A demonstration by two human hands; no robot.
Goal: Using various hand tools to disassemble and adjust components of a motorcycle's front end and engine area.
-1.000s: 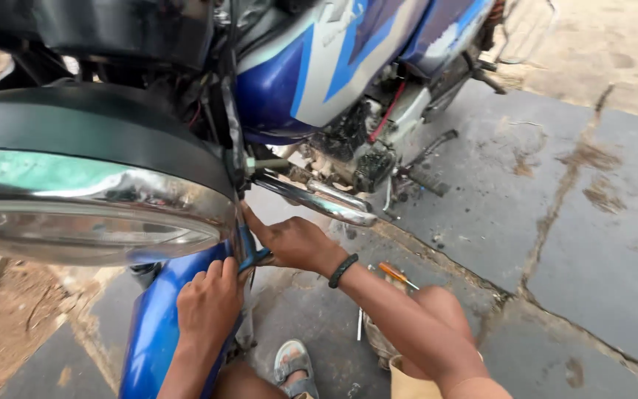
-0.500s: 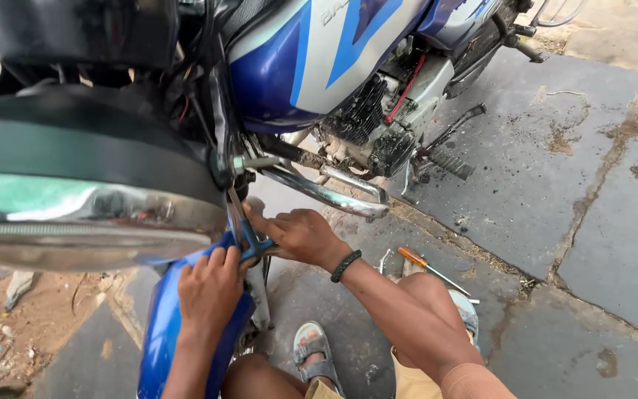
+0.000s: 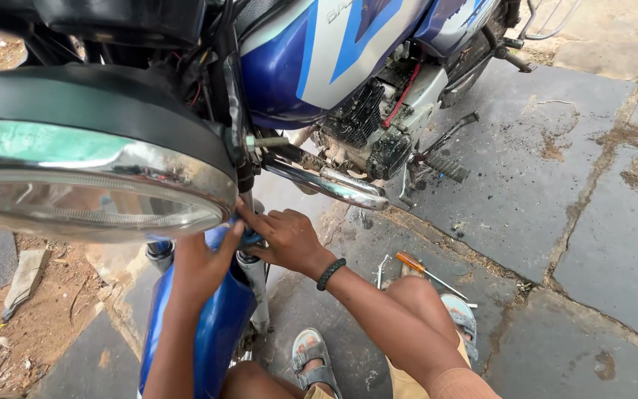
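I crouch in front of a blue and white motorcycle. My left hand (image 3: 199, 267) wraps over the top of the blue front mudguard (image 3: 212, 336), thumb toward the fork. My right hand (image 3: 287, 238), with a black band on its wrist, curls its fingers around the top of the chrome fork leg (image 3: 256, 279), just under the big round headlight (image 3: 90, 181). A small blue part (image 3: 249, 239) sits between the two hands; what it is cannot be made out. Both hands nearly touch.
A screwdriver with an orange handle (image 3: 412, 261) lies on the stone slabs by my right knee. The chrome exhaust pipe (image 3: 326, 182), the engine (image 3: 369, 133) and a footpeg (image 3: 444, 167) are behind my hands. Bare dirt with stone scraps (image 3: 16, 277) lies to the left.
The view has come closer and shifted right. My left hand has slid up the mudguard toward the fork; my right hand stays at the fork top.
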